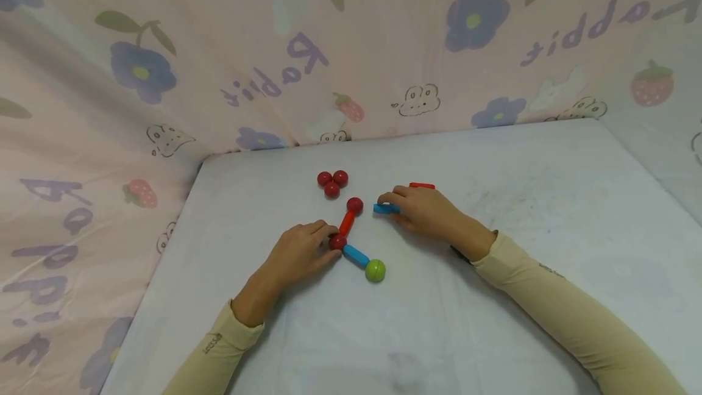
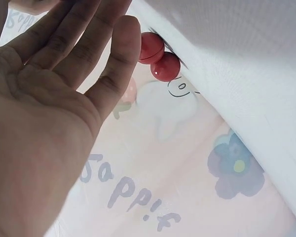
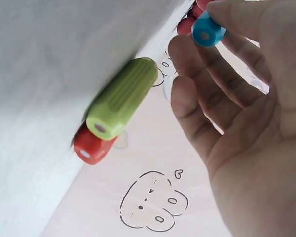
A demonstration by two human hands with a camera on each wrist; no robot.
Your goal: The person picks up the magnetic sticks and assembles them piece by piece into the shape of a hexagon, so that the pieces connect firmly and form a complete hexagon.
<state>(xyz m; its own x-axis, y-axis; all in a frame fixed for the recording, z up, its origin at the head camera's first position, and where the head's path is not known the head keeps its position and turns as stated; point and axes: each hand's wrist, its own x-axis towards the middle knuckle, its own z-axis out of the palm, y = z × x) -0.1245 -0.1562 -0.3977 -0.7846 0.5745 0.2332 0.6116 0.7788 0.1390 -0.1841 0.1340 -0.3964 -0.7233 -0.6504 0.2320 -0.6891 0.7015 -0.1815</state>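
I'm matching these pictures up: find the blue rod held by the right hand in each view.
Head: blue rod, just right of and below centre, in the right hand.
Left wrist: not in it.
Right wrist: blue rod, at the top, right of centre.
Shared landmark: pink printed cloth.

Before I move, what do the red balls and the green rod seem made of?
Red balls: probably plastic, glossy, with a bright highlight and a seam line showing. Green rod: likely plastic, satin, with moulded-looking grooves; the dull disc in its end may be metal.
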